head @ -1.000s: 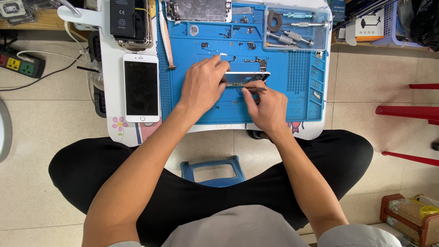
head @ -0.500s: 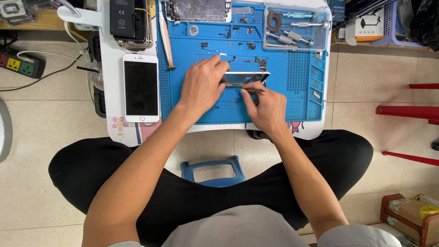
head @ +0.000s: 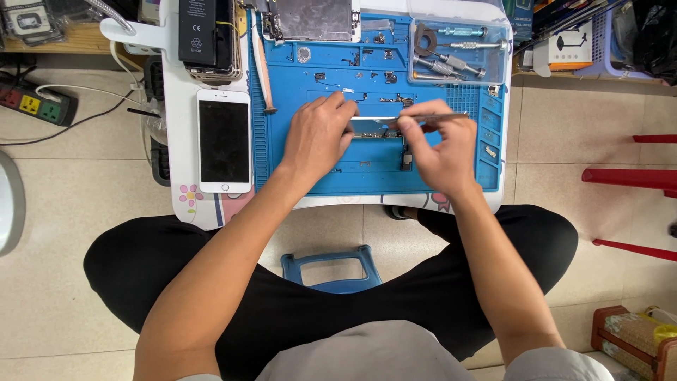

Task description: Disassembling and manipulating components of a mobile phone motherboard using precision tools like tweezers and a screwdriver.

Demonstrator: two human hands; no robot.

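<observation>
Centre frame, on the blue repair mat [head: 310,180]: left hand [head: 316,137] pins a narrow metal phone part [head: 372,125]; right hand [head: 438,146] pinches tweezers [head: 430,117] at it. Risk: tweezers slipping could scatter the loose screws [head: 356,76] lying close above, or scratch the part.

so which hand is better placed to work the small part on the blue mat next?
Right. The right hand already grips the thin metal tool, its tip over the small silvery part. The left hand is pinning that part to the blue mat.
</observation>
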